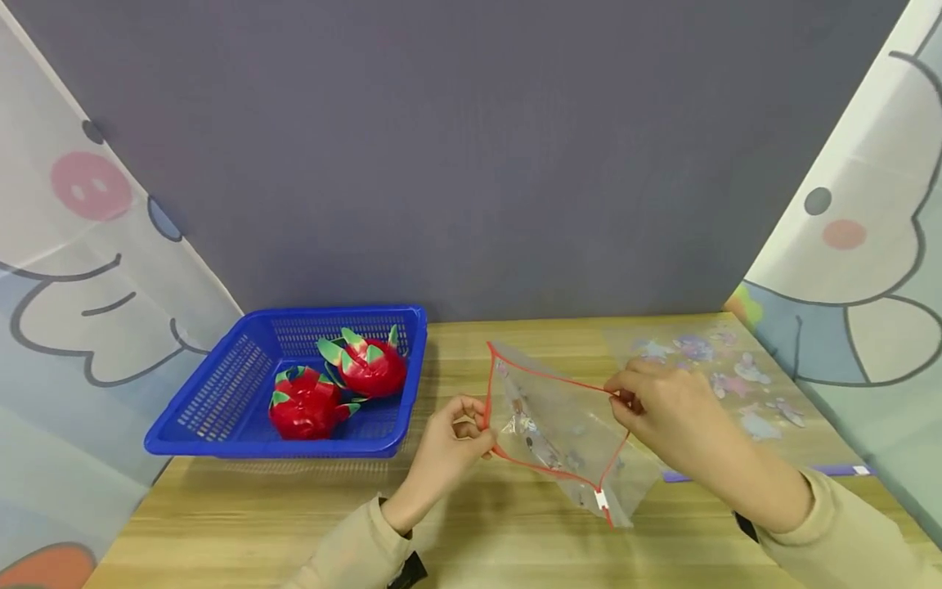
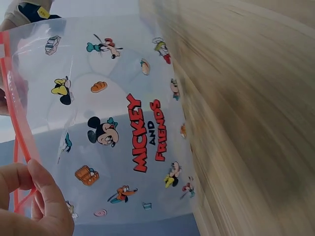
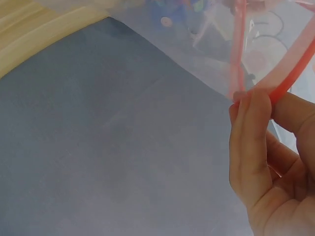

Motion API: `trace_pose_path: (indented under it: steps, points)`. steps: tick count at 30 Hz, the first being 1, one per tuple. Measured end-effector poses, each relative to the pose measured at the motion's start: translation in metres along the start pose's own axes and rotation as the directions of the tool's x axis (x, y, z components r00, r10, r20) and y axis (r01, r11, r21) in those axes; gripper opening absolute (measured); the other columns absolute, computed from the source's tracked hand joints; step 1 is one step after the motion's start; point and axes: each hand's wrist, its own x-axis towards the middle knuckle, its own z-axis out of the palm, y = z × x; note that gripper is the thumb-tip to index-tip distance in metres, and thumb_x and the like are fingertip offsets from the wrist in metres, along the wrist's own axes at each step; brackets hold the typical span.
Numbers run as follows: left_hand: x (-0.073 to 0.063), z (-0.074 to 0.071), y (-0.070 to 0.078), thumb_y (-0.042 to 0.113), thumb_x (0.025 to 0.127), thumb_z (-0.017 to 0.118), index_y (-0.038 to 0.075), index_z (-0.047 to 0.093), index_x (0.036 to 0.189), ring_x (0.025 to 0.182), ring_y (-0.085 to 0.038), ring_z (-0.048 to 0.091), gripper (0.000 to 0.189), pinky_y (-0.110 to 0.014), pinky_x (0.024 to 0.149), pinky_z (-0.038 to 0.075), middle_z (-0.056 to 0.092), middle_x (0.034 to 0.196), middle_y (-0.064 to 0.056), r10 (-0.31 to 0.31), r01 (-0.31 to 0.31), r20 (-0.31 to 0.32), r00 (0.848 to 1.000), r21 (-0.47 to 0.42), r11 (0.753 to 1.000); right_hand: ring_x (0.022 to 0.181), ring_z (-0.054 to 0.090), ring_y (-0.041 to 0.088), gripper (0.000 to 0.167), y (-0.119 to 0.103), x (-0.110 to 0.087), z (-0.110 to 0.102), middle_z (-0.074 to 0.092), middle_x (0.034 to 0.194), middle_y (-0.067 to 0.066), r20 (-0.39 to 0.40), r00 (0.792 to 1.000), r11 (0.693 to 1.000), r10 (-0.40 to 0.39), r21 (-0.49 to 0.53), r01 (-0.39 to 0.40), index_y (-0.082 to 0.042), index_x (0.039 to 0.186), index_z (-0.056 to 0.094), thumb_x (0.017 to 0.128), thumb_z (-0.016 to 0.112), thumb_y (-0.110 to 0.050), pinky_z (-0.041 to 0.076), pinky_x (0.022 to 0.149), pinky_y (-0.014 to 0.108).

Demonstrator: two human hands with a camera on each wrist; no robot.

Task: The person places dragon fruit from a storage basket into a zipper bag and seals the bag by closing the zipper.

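A clear zip bag (image 1: 555, 438) with a red zip edge is held up over the table, its mouth spread wide. My left hand (image 1: 458, 433) pinches the red edge on the near left side. On the opposite side, my right hand (image 1: 666, 409) pinches the same edge between thumb and fingers, as the right wrist view also shows on the red strip (image 3: 290, 69). A white slider (image 1: 601, 497) sits at the zip's near end. In the left wrist view, cartoon prints and the words "Mickey and Friends" cover the bag's side (image 2: 108, 113).
Left of the hands stands a blue plastic basket (image 1: 294, 448) holding two red dragon fruits (image 1: 305, 405) with green leaf tips. A second clear printed bag (image 1: 724, 409) with a purple edge lies flat at the right. A grey panel (image 1: 471, 164) closes off the table's back.
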Motion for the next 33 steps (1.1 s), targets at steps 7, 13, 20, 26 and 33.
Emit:
trace_pose_path:
  steps: [7,13,20,26,33]
  points:
    - [0.001,-0.008,-0.003,-0.009,0.075,0.061,-0.005,0.054,0.098,0.058,-0.008,0.056,0.023,-0.03,0.056,0.054,0.051,0.079,-0.006,-0.01,0.01,-0.038,0.999,-0.003,1.0,0.045,0.038,-0.003,0.019,0.001,0.001,-0.001,0.051,0.06,-0.011,-0.145,0.985,0.995,-0.098,-0.048,0.092,-0.013,0.067,0.065,0.058,0.071,0.003,0.021,0.036,0.013]
    - [0.004,-0.015,-0.005,-0.009,0.075,0.058,0.001,0.057,0.096,0.06,-0.009,0.058,0.023,-0.027,0.053,0.052,0.053,0.081,-0.009,0.025,-0.019,-0.087,0.996,0.065,0.998,0.042,0.037,0.0,0.015,0.005,0.006,-0.005,0.053,0.057,-0.005,-0.192,0.975,0.992,-0.108,-0.081,0.094,-0.008,0.065,0.065,0.058,0.068,0.005,0.022,0.035,0.016]
    - [0.007,-0.019,-0.001,-0.008,0.076,0.056,-0.001,0.058,0.096,0.062,-0.017,0.061,0.021,-0.032,0.055,0.055,0.053,0.084,-0.012,0.023,-0.013,-0.114,0.993,0.09,0.996,0.044,0.044,0.005,0.015,0.013,0.009,-0.003,0.057,0.06,-0.002,-0.166,0.985,0.998,-0.041,-0.051,0.033,-0.006,0.067,0.067,0.061,0.071,0.007,0.028,0.037,0.02]
    - [0.014,-0.015,-0.002,-0.009,0.077,0.059,-0.006,0.057,0.096,0.061,-0.022,0.063,0.019,-0.032,0.057,0.056,0.053,0.079,-0.007,0.004,-0.004,-0.099,0.995,-0.003,1.0,0.055,0.06,0.009,0.013,0.015,0.011,0.0,0.064,0.067,-0.006,0.013,0.997,0.992,0.071,0.1,-0.072,-0.013,0.075,0.071,0.069,0.072,-0.001,0.043,0.048,0.022]
    - [0.02,-0.01,-0.007,-0.007,0.078,0.058,-0.007,0.056,0.099,0.059,-0.01,0.059,0.021,-0.031,0.06,0.056,0.053,0.081,-0.006,-0.022,0.019,-0.08,0.997,-0.037,0.999,0.059,0.058,0.003,0.01,0.018,0.016,0.016,0.063,0.068,-0.01,0.196,0.965,0.938,0.172,0.267,-0.222,-0.015,0.083,0.074,0.077,0.069,-0.008,0.042,0.049,0.02]
